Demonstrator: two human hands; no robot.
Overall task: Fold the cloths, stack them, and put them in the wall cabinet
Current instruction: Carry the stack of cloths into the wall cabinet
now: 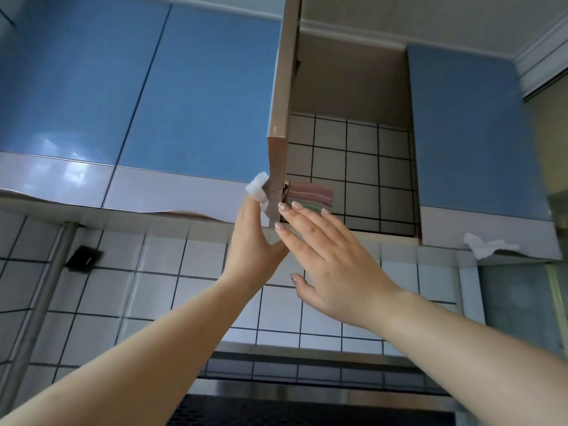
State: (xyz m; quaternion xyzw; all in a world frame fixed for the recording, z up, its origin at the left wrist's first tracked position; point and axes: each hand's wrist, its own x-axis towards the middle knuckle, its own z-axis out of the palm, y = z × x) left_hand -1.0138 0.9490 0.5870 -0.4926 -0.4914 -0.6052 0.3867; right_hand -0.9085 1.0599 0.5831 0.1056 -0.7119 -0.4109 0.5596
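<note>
**Cloths on the shelf, both my hands at the door's lower corner**

The wall cabinets (138,87) fill the top of my view: three blue doors shut, two to the left of the gap and one to the right. Between them one cabinet (350,81) stands open, tiled at the back and brown inside, with bare room above and to the right of what lies in it. Its door (284,87) swings out toward me, edge-on, running down to a lower corner between my hands. The underside edging of the left cabinets is wavy and peeling.

My right hand (332,253) is flat, fingers straight and slightly spread, the fingertips at the door's bottom edge and in front of the shelf lip; it holds nothing. My left hand (255,241) reaches up from below on the door's outer side, fingers extended toward the corner; whether they grip the door I cannot tell. A white wad (257,186) sits at that corner, just above my left fingertips.

The stack of cloths (310,196) lies inside at the shelf's front left, just beyond my right fingertips: pink folds on top, green below. I cannot count them exactly.

A white scrap (485,247) hangs under the right cabinet.
</note>
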